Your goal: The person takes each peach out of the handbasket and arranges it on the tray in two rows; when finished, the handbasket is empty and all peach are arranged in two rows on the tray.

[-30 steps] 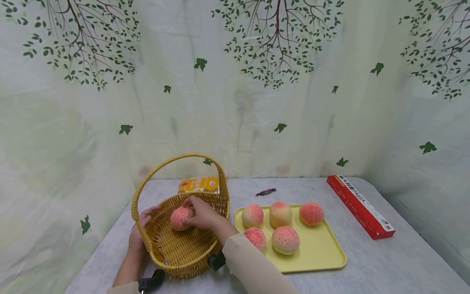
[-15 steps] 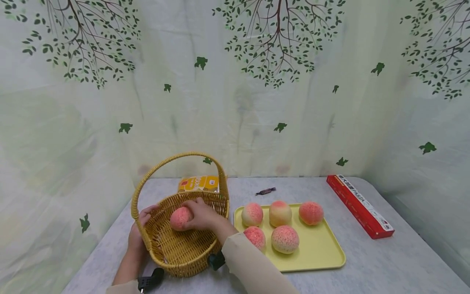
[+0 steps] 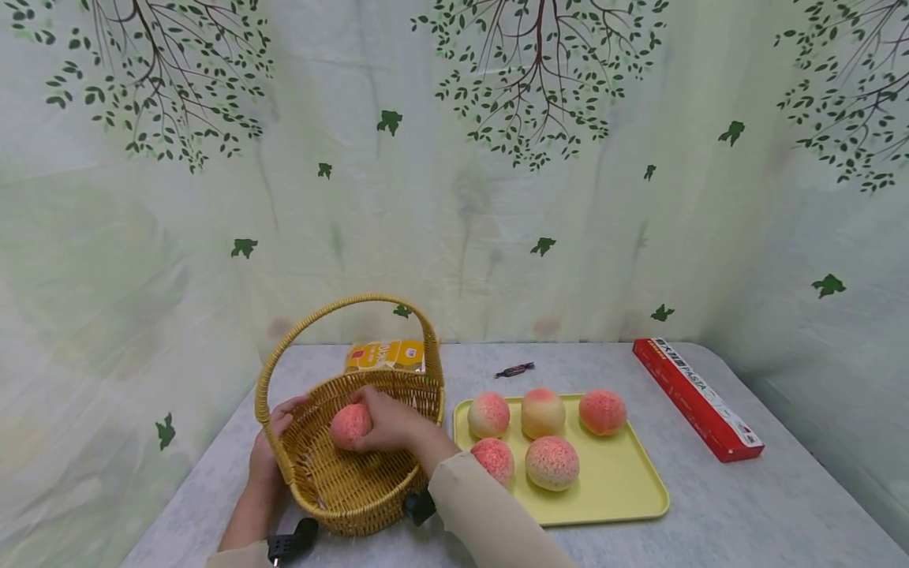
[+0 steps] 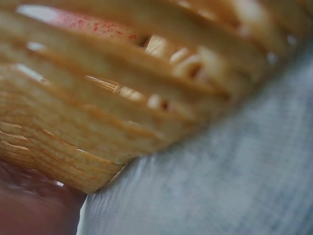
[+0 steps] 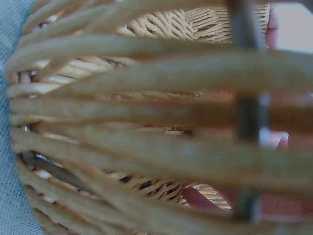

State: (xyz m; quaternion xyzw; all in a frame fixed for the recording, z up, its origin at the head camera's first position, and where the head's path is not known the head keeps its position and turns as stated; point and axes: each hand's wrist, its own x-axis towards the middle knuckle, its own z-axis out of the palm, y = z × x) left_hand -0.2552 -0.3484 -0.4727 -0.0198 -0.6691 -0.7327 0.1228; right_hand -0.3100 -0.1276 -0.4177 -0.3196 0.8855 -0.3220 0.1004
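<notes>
A pink peach (image 3: 350, 427) is inside the golden wicker basket (image 3: 355, 505), toward its back. My right hand (image 3: 389, 424) reaches over the basket's right rim and holds this peach between thumb and fingers. At the basket's left side, my left hand (image 3: 266, 454) grips the rim below the arched handle. Woven strands (image 4: 98, 107) fill much of the left wrist view, with a bit of speckled peach (image 4: 93, 24) showing through a gap. In the right wrist view the weave (image 5: 122, 107) covers most of my right hand.
Right of the basket lies a yellow tray (image 3: 618, 493) bearing several peaches (image 3: 552, 463). A yellow packet (image 3: 387, 355) stands behind the basket. Farther back is a small dark wrapped candy (image 3: 514, 370). A long red pasta box (image 3: 696, 398) lies at the table's right.
My right hand has shifted slightly on the peach, its fingers now farther around it, while the peach stays almost in place. The left hand and basket have not visibly moved.
</notes>
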